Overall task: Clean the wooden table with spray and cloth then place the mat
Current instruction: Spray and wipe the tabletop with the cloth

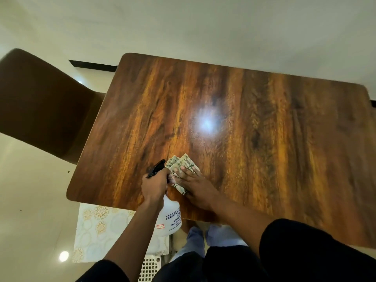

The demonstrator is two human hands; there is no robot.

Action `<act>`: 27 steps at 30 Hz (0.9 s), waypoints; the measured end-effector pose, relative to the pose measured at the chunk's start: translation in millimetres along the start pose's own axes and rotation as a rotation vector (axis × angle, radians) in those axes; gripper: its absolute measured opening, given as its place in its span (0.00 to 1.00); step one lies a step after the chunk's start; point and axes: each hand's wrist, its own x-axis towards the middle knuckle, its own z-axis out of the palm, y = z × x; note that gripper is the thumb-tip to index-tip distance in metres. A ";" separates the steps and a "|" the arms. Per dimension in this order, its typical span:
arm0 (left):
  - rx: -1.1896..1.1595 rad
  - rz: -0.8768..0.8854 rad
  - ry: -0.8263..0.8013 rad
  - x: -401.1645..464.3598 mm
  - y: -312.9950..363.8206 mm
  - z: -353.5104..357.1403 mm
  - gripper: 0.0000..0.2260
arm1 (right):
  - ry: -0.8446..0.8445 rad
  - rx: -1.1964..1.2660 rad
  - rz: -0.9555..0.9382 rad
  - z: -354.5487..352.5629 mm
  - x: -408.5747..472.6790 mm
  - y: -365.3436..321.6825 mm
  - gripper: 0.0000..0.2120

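At the far left I see a dark brown chair (38, 102) standing just beside the left edge of the wooden table (264, 139), its seat partly tucked under that edge. Below the table's near left corner, a pale mat (95, 231) with a gold floral pattern lies lower down, resting over a white lattice basket (149, 269) whose wall shows underneath it. My left hand (154, 185) has its fingers curled around the neck of the white spray bottle (171, 217), holding it over the near edge of the tabletop; the black nozzle (156, 167) points away from me toward the cloth, and the printed label faces up. Just to the right, touching the tabletop close to its near edge, the folded patterned cloth (184, 165) lies flat under my right hand (196, 184), whose fingers are spread and pressing down on it. A bright light reflection sits near the tabletop's middle. Both black sleeves frame the bottom of the view.
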 end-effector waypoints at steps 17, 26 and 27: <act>0.152 0.070 -0.187 -76.8 -43.5 84.5 0.06 | 0.212 0.218 0.734 -24.9 -137.4 92.4 0.31; 0.192 0.057 -0.183 -113.6 -76.4 123.7 0.15 | 0.065 0.059 0.191 27.2 -182.4 59.8 0.31; 0.195 0.064 -0.188 -119.1 -78.2 127.2 0.11 | 0.055 0.056 0.189 25.2 -186.3 66.7 0.30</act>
